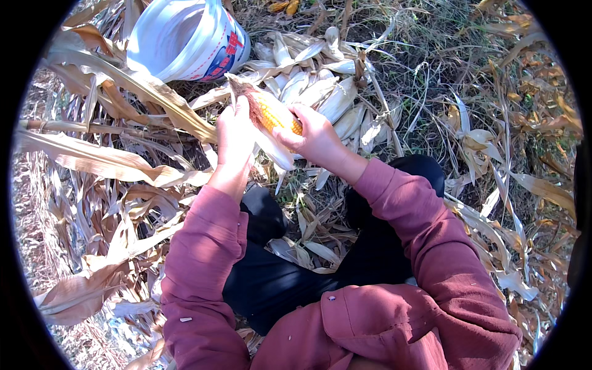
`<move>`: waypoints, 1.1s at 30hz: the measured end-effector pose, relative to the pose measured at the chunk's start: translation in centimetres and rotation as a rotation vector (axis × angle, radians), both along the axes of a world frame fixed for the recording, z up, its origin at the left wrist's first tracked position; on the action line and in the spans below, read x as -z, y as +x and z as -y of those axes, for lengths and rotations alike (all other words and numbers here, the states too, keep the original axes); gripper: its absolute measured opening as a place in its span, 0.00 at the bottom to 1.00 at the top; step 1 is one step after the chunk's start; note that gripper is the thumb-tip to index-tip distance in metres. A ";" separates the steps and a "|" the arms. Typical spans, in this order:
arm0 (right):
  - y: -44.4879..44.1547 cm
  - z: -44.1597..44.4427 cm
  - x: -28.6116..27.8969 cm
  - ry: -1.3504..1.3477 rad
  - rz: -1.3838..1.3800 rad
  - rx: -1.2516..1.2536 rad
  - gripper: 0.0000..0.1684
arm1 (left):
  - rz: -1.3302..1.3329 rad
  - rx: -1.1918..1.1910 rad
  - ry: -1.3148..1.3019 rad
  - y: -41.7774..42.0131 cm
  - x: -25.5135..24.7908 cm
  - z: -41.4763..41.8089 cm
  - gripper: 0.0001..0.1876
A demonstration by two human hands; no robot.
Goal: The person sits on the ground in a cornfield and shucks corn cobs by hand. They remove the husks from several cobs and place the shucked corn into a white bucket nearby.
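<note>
An ear of corn (273,111) is held between both hands in front of my knees, its yellow kernels partly bare. Brown silk clings along its upper left side. My left hand (237,132) grips the ear's left side and the pale husk (275,148) peeled down below it. Around the lower right of the cob, my right hand (314,134) has its thumb and fingers closed. Just beyond the hands lies a heap of pale corn husks (319,88) on the ground; whether ears are inside some of them I cannot tell.
A white plastic bucket (194,44) with red and blue print leans at the upper left. Dry corn stalks and leaves (111,157) spread along the left. Bare yellow ears (291,6) lie at the top edge. Dry grass (430,69) covers the ground at right.
</note>
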State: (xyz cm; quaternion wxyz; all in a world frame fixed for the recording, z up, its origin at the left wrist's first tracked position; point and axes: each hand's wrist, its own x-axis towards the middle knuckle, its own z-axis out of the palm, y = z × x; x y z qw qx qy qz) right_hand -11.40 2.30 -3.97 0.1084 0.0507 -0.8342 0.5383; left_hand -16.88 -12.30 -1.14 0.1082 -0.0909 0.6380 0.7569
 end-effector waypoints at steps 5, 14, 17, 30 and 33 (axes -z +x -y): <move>-0.2 -0.2 0.1 -0.199 0.095 -0.064 0.26 | -0.046 -0.026 -0.100 -0.3 -0.6 0.1 0.16; -0.5 -0.5 -0.2 -0.712 0.458 -0.239 0.20 | 0.137 -0.040 0.152 -1.1 0.4 1.0 0.14; -0.6 -0.6 -0.3 -0.820 0.485 -0.251 0.20 | 0.154 -0.037 0.293 -1.1 -0.8 0.5 0.15; 0.2 -0.6 -2.6 -0.800 0.544 -0.438 0.22 | 0.200 0.065 0.415 -1.4 -1.4 1.7 0.15; 0.3 -0.4 -2.6 -0.767 0.465 -0.453 0.22 | 0.243 0.030 0.415 -1.7 -0.6 1.9 0.15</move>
